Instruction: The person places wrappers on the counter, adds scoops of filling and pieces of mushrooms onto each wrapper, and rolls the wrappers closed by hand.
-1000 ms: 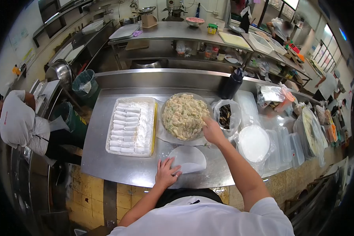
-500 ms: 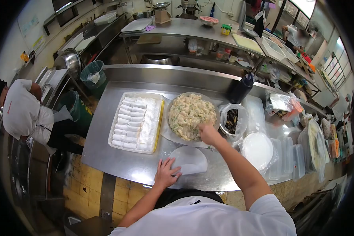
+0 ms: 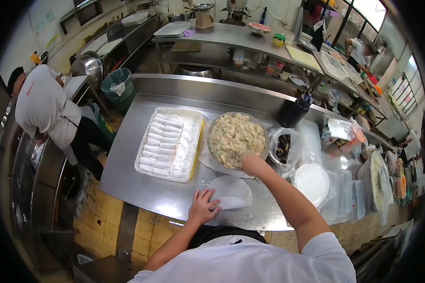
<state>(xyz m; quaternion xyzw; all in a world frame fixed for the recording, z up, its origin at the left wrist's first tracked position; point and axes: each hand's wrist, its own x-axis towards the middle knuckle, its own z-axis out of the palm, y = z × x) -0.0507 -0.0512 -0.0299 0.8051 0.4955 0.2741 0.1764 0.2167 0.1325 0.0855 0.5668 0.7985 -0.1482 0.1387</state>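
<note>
A round, thin translucent wrapper (image 3: 235, 191) lies on the steel table with its lower edge folded up. My left hand (image 3: 204, 207) rests at its left edge, fingers spread. At the near right rim of a large bowl of chunky pale filling (image 3: 237, 139), my right hand (image 3: 253, 165) is curled and touches the filling; whatever its fingers hold is hidden. Left of the bowl stands a white tray (image 3: 190, 115) with a column of white rolls (image 3: 164, 144) on white powder. A bag-lined bowl with dark pieces (image 3: 283, 148) sits right of the filling.
A stack of round white wrappers (image 3: 311, 185) and clear plastic containers (image 3: 344, 188) are on the right. A dark bottle (image 3: 293, 111) stands at the back edge. One co-worker (image 3: 47, 104) bends over a counter at left; another (image 3: 361, 52) is at the far right.
The view has shifted slightly, moving the table's contents a little to the right. My right hand stays at the bowl's near right rim. The co-worker at left has shifted.
</note>
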